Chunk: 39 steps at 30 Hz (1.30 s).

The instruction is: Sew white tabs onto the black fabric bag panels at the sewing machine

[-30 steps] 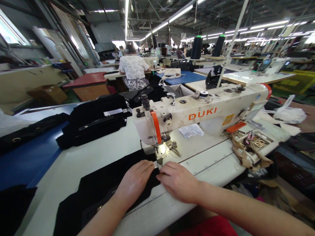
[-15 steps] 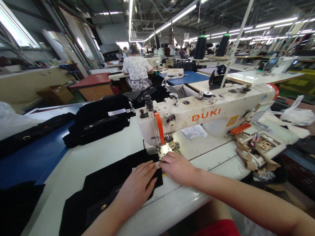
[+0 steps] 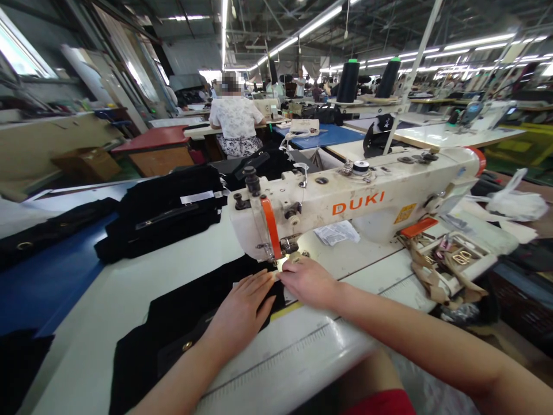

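A black fabric piece (image 3: 185, 300) with a brass eyelet lies on the white table (image 3: 259, 380), its far right corner beneath the needle area of the sewing machine (image 3: 358, 202). My left hand (image 3: 242, 305) rests flat on this fabric, fingers stretched toward the needle. Close to its fingertips is a small white piece at the fabric's edge. My right hand (image 3: 309, 282) is beside the presser area with its fingers bent together at that edge; what they pinch is too small to make out.
Black fabric stacks (image 3: 164, 207) lie at the left beyond a blue surface (image 3: 56, 282). A tray (image 3: 479, 259) with metal rings and beige straps stands at the right. A person (image 3: 237, 118) sits ahead, facing away. Thread cones (image 3: 348, 82) stand behind the machine.
The black fabric has shifted slightly toward the machine, with both hands moving a little forward beside the needle. The camera view has turned slightly.
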Tool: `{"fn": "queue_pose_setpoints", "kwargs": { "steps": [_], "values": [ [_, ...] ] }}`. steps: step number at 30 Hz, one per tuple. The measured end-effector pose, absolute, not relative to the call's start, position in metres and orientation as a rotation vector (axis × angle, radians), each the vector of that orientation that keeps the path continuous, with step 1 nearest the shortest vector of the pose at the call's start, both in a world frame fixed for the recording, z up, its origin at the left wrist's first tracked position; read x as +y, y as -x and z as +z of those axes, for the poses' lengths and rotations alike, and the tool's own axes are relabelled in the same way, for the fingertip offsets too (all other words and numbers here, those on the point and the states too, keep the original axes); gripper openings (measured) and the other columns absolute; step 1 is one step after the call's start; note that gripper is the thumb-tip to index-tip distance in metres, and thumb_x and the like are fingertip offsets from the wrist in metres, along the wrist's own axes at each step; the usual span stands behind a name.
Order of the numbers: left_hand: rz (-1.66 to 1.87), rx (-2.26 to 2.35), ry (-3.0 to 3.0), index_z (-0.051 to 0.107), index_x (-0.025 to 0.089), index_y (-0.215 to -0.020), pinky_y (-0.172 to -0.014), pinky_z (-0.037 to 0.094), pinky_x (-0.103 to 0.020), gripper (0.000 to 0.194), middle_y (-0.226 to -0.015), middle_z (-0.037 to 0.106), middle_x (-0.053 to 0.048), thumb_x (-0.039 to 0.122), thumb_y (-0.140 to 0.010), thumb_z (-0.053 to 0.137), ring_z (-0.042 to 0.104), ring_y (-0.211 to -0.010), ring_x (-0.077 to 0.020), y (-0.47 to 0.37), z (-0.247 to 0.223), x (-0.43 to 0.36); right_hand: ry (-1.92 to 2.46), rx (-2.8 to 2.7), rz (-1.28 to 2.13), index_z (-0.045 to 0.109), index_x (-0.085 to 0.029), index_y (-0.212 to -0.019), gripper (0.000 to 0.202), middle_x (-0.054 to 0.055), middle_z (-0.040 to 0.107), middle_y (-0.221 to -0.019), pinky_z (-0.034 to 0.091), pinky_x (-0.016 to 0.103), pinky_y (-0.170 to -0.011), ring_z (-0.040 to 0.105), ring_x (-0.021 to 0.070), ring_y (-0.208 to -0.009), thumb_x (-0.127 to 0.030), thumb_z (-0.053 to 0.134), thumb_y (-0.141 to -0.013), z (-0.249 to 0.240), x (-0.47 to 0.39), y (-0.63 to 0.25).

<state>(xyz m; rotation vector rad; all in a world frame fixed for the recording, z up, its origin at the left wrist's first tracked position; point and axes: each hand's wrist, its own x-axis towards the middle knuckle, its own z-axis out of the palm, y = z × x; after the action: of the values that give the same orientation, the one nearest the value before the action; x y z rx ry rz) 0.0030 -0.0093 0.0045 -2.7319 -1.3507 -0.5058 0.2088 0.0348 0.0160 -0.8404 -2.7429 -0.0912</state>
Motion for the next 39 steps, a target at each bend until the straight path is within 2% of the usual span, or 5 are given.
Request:
{"fn": "queue_pose_setpoints", "kwargs": {
  "steps": [8, 32, 36, 39],
  "values": [
    [-0.532, -1.347, 2.743, 0.062, 0.016, -0.122, -0.101, 0.049, -0.044, 0.038, -0.125, 0.066, -0.011, 0.035, -0.095, 0.044, 0.060, -0.117, -0.0246, 0.001, 0.002, 0.001, 0.877, -2.725, -0.057, 0.065, -0.012, -0.091, 0.020, 0.008, 0.064, -0.087, 0.042, 0.033, -0.079, 0.054, 0.0214, -0.084, -0.016, 0.046, -0.095, 0.015, 0.037, -0.208],
    [-0.535, -1.318, 2.734, 0.062, 0.015, -0.123, -0.101, 0.050, -0.043, 0.038, -0.124, 0.066, -0.011, 0.033, -0.096, 0.042, 0.061, -0.117, -0.0244, 0.000, 0.002, 0.003, 0.863, -2.688, -0.059, 0.064, -0.012, -0.095, 0.013, 0.009, 0.064, -0.092, 0.043, 0.034, -0.083, 0.054, 0.0221, -0.089, -0.014, 0.051, -0.092, 0.009, 0.037, -0.208],
    [-0.538, -1.336, 2.722, 0.061, 0.013, -0.123, -0.101, 0.049, -0.045, 0.040, -0.125, 0.066, -0.013, 0.034, -0.096, 0.042, 0.061, -0.117, -0.0256, 0.001, 0.001, 0.009, 0.874, -2.701, -0.029, 0.064, -0.013, -0.092, 0.014, 0.009, 0.064, -0.090, 0.043, 0.034, -0.083, 0.054, 0.0220, -0.088, -0.014, 0.050, -0.093, 0.008, 0.038, -0.207],
    [-0.535, -1.370, 2.703, 0.062, 0.016, -0.123, -0.099, 0.050, -0.046, 0.039, -0.123, 0.067, -0.012, 0.036, -0.095, 0.043, 0.062, -0.113, -0.0265, 0.002, 0.002, 0.014, 0.903, -2.681, -0.030, 0.064, -0.014, -0.088, 0.015, 0.009, 0.064, -0.089, 0.042, 0.035, -0.082, 0.053, 0.0222, -0.088, -0.015, 0.049, -0.093, 0.005, 0.039, -0.208]
  ]
}}
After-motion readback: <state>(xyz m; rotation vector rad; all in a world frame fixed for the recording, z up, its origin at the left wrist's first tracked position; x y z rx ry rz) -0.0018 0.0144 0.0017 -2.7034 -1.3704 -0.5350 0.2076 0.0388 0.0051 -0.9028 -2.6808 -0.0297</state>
